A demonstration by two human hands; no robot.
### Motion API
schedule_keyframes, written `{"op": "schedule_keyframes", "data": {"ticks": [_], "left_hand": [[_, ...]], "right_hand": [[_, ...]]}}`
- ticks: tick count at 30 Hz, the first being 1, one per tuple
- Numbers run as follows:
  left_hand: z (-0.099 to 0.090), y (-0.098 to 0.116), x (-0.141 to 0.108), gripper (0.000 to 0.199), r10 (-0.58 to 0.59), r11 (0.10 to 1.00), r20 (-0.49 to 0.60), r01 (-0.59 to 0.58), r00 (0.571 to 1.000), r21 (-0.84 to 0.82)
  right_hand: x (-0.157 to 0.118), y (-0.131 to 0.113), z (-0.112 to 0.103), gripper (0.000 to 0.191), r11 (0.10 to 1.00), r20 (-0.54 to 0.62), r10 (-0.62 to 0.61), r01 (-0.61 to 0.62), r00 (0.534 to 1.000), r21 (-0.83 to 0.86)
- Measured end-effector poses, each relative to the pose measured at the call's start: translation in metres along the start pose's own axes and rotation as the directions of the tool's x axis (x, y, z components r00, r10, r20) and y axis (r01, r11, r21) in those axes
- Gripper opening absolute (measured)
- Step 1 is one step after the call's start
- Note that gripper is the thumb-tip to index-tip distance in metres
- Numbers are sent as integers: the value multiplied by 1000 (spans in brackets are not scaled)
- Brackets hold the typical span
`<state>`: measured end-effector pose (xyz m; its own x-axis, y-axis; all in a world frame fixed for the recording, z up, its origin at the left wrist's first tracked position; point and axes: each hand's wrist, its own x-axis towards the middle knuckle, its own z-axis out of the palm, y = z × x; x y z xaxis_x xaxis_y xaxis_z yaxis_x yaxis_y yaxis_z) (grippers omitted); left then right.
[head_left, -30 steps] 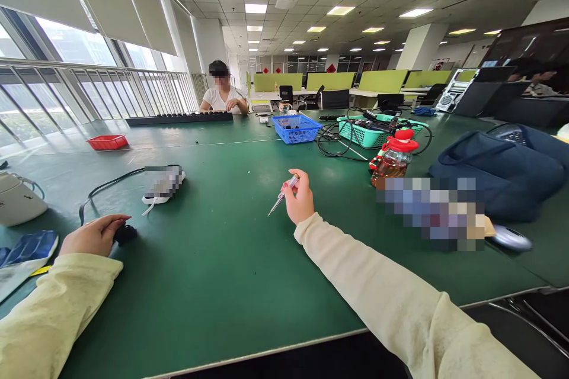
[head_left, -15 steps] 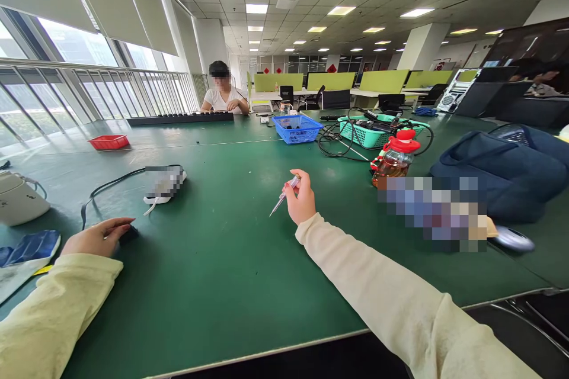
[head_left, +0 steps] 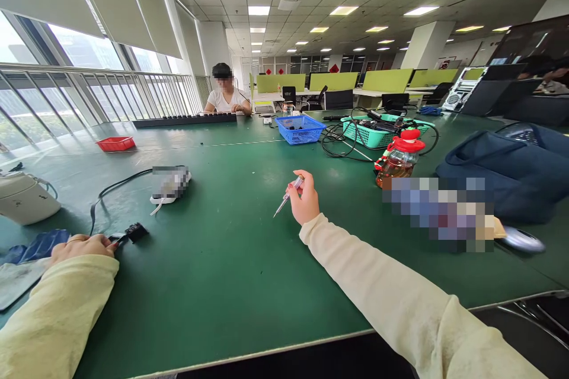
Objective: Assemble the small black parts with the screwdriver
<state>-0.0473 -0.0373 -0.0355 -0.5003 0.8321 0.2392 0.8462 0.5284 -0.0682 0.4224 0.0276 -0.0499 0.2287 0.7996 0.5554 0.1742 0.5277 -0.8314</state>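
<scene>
"Where are your hands?"

"My right hand (head_left: 305,196) is near the middle, fingers curled round a thin pointed metal tool (head_left: 291,191). Its tip aims at seven o'clock. My left hand (head_left: 84,249) is low down at eight o'clock, fingers bent."

"Has the left one got something?"

"It's at the short lead (head_left: 121,239) behind a black plug (head_left: 136,232), which lies between two and three o'clock from it. I can't tell if I'm pinching it. My hand hides that."

"What could go wrong?"

"The sharp tip could scratch the green table (head_left: 213,296) if I pressed down, or poke me if my hands met. And the black cord (head_left: 113,185), at one o'clock from my left hand, could snag if I tugged carelessly."
</scene>
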Motion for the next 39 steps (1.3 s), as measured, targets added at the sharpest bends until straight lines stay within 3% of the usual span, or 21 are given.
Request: {"op": "schedule_keyframes", "data": {"ticks": [3, 6, 8, 13, 18, 25, 39], "left_hand": [[-7, 7, -5, 41, -33, 988, -145, 11, 989, -152], [-19, 13, -6, 33, -51, 956, -197, -9, 979, -293], [-24, 17, -6, 30, -21, 956, -178, -32, 984, -290], [-25, 29, -10, 35, 177, 978, -73, -184, 982, -94], [-18, 37, -16, 43, 228, 969, -73, -234, 971, -80], [-16, 36, -14, 56, 196, 976, -91, -203, 976, -76], [-4, 33, 3, 57, 180, 984, 49, -179, 982, -23]], "right_hand": [[0, -1, 0, 30, 1000, -3, -1, 1, 1000, -2], [-1, 0, 0, 30, 1000, 3, 3, -3, 1000, -2], [-1, 1, 0, 30, 1000, 5, 2, -2, 1000, -2], [-1, 2, 0, 31, 1000, 7, -4, 4, 1000, 1], [-1, 2, 0, 31, 1000, 15, -10, 10, 1000, -7], [-1, 4, 0, 31, 1000, 10, -20, 20, 1000, -13], [-1, 1, 0, 32, 1000, 11, -8, 8, 1000, -5]]}}
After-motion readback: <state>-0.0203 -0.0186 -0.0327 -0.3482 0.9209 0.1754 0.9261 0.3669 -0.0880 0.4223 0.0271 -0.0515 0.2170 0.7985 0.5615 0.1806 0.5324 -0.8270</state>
